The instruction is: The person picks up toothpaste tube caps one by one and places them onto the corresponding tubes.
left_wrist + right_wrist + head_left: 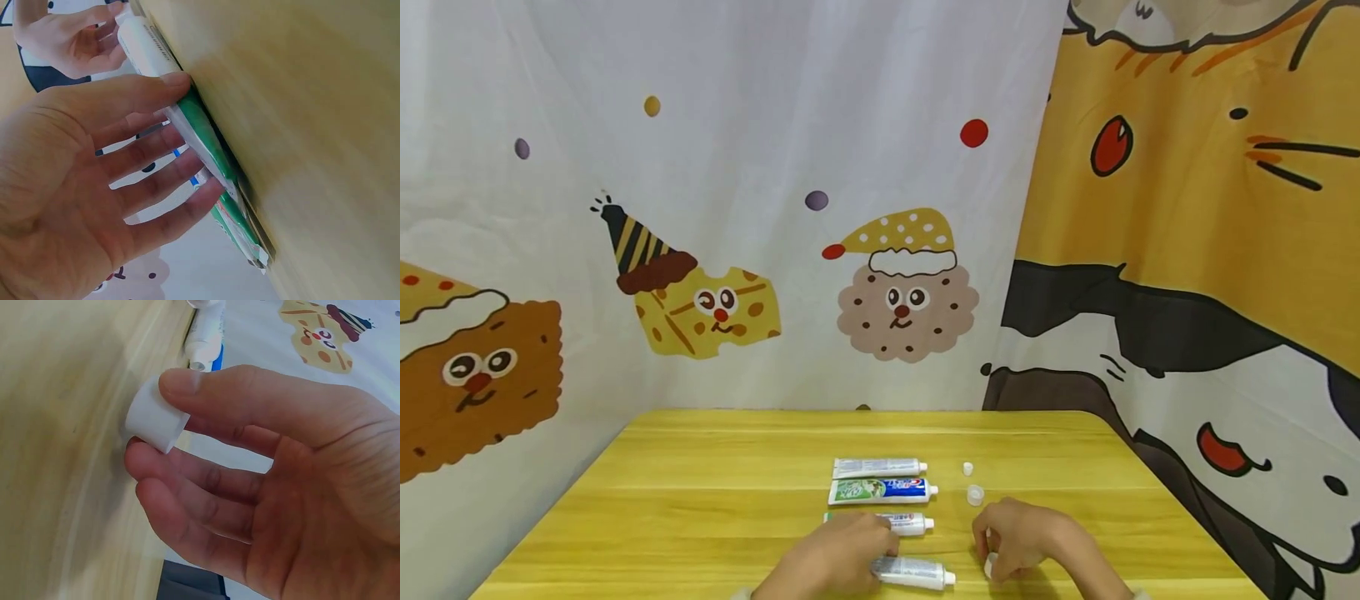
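Observation:
My left hand grips the nearest toothpaste tube, which lies on the table with its bare nozzle to the right. In the left wrist view, the thumb presses one side of this white and green tube while the fingertips touch the other. Just right of that nozzle, my right hand pinches a white cap low over the table. The right wrist view shows the cap between thumb and fingertips. A second white tube is partly hidden behind the left hand.
Farther back lie a green and blue toothpaste tube and a silvery tube, both uncapped and pointing right. A larger white cap and a small one stand to their right. A printed curtain hangs behind the yellow wooden table.

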### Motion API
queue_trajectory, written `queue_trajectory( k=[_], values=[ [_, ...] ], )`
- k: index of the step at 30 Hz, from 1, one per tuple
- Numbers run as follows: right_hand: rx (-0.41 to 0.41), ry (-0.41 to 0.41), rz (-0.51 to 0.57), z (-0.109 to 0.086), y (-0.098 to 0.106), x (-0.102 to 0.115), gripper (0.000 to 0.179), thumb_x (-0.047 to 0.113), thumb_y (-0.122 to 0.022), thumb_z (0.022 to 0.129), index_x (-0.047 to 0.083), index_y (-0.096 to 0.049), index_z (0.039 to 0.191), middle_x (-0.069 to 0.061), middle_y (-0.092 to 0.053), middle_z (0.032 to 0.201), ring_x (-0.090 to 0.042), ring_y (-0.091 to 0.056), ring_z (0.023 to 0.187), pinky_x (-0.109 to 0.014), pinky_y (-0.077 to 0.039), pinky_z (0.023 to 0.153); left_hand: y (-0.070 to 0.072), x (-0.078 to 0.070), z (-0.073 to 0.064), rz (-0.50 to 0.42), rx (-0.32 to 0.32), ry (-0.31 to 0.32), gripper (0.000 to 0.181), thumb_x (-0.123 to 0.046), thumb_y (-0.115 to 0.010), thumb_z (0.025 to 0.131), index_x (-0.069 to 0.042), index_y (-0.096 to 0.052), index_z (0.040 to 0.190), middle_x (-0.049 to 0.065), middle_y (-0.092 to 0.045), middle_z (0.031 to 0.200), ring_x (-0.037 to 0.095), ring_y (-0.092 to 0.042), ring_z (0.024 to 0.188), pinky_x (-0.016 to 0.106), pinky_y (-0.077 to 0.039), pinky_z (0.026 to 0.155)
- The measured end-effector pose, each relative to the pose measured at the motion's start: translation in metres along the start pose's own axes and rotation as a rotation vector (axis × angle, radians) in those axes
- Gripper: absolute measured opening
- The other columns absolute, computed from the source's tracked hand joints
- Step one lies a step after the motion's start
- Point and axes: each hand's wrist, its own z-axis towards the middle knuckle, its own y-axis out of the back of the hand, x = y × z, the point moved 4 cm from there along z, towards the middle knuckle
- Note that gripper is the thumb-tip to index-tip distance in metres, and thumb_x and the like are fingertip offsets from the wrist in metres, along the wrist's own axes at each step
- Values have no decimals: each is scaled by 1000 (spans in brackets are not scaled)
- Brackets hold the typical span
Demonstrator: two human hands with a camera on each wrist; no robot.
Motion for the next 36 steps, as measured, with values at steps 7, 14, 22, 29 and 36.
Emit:
queue_trajectory(
  k=[7, 14, 22, 29, 36],
  values=[
    [-56, 58, -79, -6, 12, 7, 24, 2, -78, 78, 21, -67, 87, 5, -59, 82, -9, -52, 73, -27, -45, 66, -1, 1, 0, -36, 34, 14, 22, -14, -84, 77, -27, -68, 85, -17, -55, 82, 4, -44, 68, 21, -42, 65],
    [-129, 172, -68, -15, 27, 11, 23, 4, -78, 81, 22, -66, 89, 10, -63, 85, -3, -56, 75, -25, -49, 67, 1, 4, 0, -84, 17, -15, 24, -13, -85, 73, -24, -67, 84, -19, -57, 82, 1, -45, 71, 19, -43, 67],
    [-222, 297, -42, -21, 43, 21, 23, 4, -77, 87, 18, -76, 106, 3, -76, 103, -3, -67, 84, -22, -57, 73, 9, 10, -2, -186, -67, -50, 35, -17, -88, 72, -21, -62, 95, -16, -53, 84, -1, -41, 72, 16, -41, 62],
    [-310, 312, 34, -22, 50, 29, 18, 5, -76, 89, 11, -73, 105, 2, -74, 100, -4, -70, 85, -24, -58, 72, 15, 14, -3, -281, -103, -31, 33, -20, -88, 76, -22, -64, 98, -17, -55, 84, -2, -44, 71, 15, -44, 62],
    [-455, 356, 9, -23, 51, 39, 21, 13, -81, 88, 20, -76, 107, 5, -75, 107, -2, -66, 91, -28, -60, 78, 17, 16, -1, -237, -147, -20, 31, -24, -88, 76, -24, -65, 97, -19, -58, 80, -4, -44, 64, 15, -41, 57]
  ],
)
